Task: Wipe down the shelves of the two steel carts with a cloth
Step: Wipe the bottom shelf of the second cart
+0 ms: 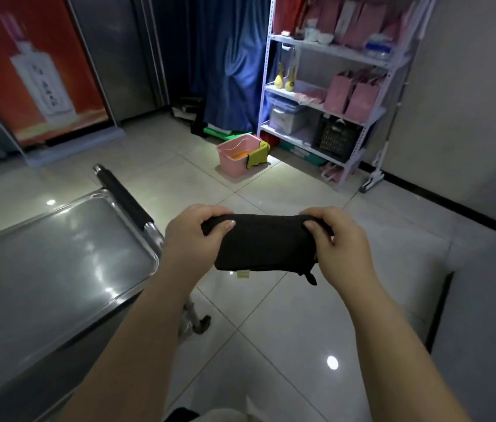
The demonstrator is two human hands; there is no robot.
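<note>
A folded black cloth hangs in the air in front of me, held by both hands. My left hand grips its left end and my right hand grips its right end, thumbs on the near face. A small tag and a dark loop dangle from the cloth's lower edge. One steel cart stands at the lower left, its shiny top shelf bare, with a black-padded push handle at its far end. The cloth is to the right of the cart and does not touch it. A second cart is not in view.
A pink plastic tub with a yellow-green cloth on its rim sits on the tiled floor ahead. A white shelving unit with pink bags and boxes stands at the back right. A red poster stand is at the back left, a blue curtain behind.
</note>
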